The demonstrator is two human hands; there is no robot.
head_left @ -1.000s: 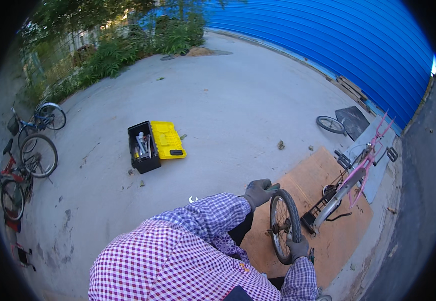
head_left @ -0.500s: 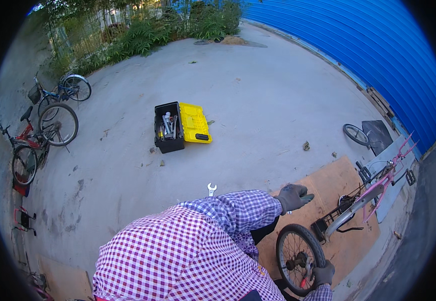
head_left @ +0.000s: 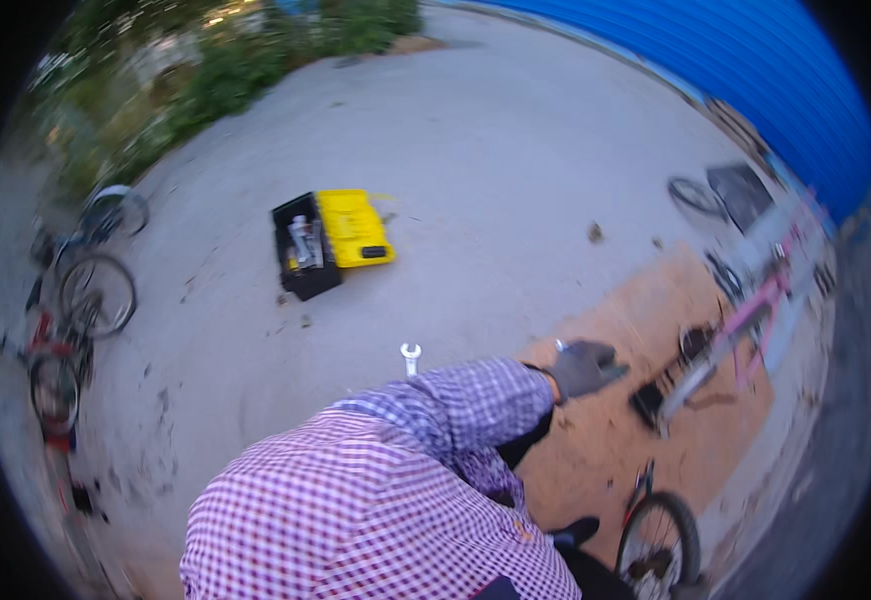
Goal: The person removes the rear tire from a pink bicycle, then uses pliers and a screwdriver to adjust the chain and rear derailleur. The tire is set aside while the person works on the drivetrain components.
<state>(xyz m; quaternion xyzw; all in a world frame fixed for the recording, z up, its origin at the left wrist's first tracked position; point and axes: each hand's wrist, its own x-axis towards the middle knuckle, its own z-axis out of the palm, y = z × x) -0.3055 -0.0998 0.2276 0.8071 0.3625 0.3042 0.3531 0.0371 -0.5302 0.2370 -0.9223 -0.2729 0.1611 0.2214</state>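
My left hand (head_left: 587,368), in a grey work glove, reaches out over the brown board with fingers stretched and nothing visible in them. Close by its wrist lies a small shiny metal piece (head_left: 560,345). At the lower right a small spoked bicycle wheel (head_left: 690,535) with a black tyre stands tilted. My right hand (head_left: 693,590), also gloved, is at the tyre's lower edge, blurred and mostly cut off by the picture's edge; it appears to grip the wheel. A red-handled tool (head_left: 638,492) shows beside the wheel.
The brown board (head_left: 605,310) carries part of a pink bicycle frame (head_left: 755,310). A wrench (head_left: 411,358) lies on concrete, near an open black toolbox (head_left: 307,280) with a yellow lid. Another wheel (head_left: 695,195) lies far right. Bicycles (head_left: 100,290) stand left; a blue wall (head_left: 755,70) rises behind.
The view has shifted and blurred. The wheel has moved right and toward me with my right hand, baring the red-handled tool. My left hand stays stretched out over the board.
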